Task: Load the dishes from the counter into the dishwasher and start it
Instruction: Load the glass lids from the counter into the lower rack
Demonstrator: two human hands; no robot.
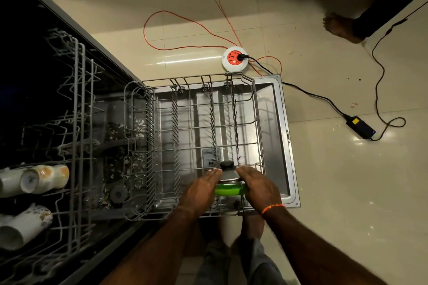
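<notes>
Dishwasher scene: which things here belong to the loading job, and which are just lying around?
Job: both hands, left and right, holding the green dish with knobbed lid; lower rack; mugs in the upper rack.

Lying about: extension reel, power adapter.

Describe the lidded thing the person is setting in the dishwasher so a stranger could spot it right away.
Find the lower rack pulled out over the open dishwasher door. At its near edge, the left hand and right hand flank a bright green container with a steel lid and black knob. It is the only green item, and the only dish in that rack.
</notes>
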